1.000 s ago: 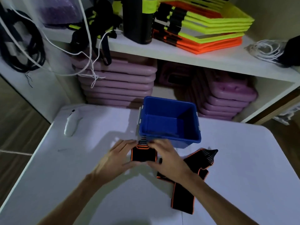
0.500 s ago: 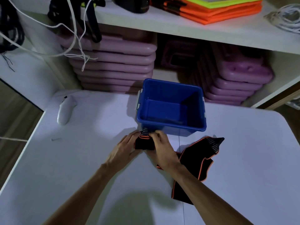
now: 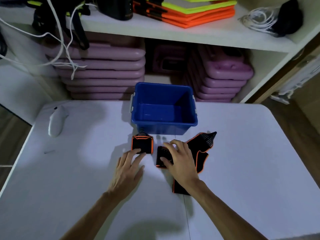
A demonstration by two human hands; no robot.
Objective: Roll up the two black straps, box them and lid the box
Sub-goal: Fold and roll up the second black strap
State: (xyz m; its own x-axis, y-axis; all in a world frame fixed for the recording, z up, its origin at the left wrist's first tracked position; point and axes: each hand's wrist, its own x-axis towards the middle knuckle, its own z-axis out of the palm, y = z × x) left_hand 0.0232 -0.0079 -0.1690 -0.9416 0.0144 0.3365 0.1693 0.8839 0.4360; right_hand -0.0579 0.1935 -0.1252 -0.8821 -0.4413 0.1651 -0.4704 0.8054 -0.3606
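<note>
One black strap with orange edging (image 3: 142,144) sits rolled up on the white table (image 3: 251,170), just in front of the blue box (image 3: 163,129). The box is open and nothing shows inside it. My left hand (image 3: 129,168) lies flat with spread fingers, its fingertips touching the roll's near edge. The second black strap (image 3: 201,151) lies unrolled and bent to the right of the roll. My right hand (image 3: 181,161) grips that strap's folded left end between thumb and fingers, and my forearm hides part of its length.
A white handheld device (image 3: 56,121) lies at the table's far left corner. Behind the box a white shelf unit (image 3: 190,34) holds stacked purple cases (image 3: 103,73), dangling white cables (image 3: 65,49) and orange and yellow flat items (image 3: 194,13).
Both hands were pressed on the first strap's roll; now my right hand has moved right onto the second strap. My left hand has drawn back to the roll's near edge.
</note>
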